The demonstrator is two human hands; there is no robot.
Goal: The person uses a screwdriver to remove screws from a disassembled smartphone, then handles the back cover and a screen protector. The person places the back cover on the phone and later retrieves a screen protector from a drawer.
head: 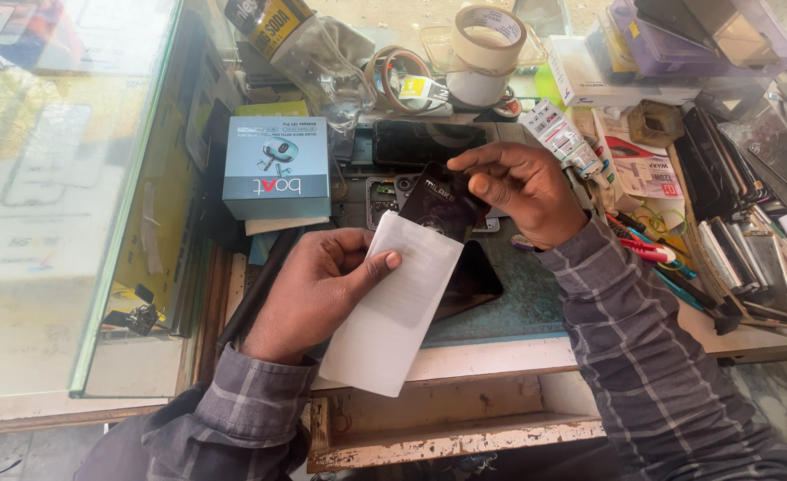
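My left hand (318,285) grips a white paper sleeve (393,312) by its left edge, thumb on top. My right hand (518,187) pinches the upper end of a flat black card-like pack (438,205) that sticks out of the sleeve's open top. A dark glossy phone-shaped piece (475,278) lies just under the sleeve on the green work mat (527,303). Both hands hover over the mat near the bench's front edge.
A blue earbud box (276,167) stands left of the hands, with a dark phone (429,141) behind. Tape rolls (487,40), a glue tube (564,138), boxes and stacked screen parts (750,249) crowd the back and right. A glass counter (64,196) fills the left.
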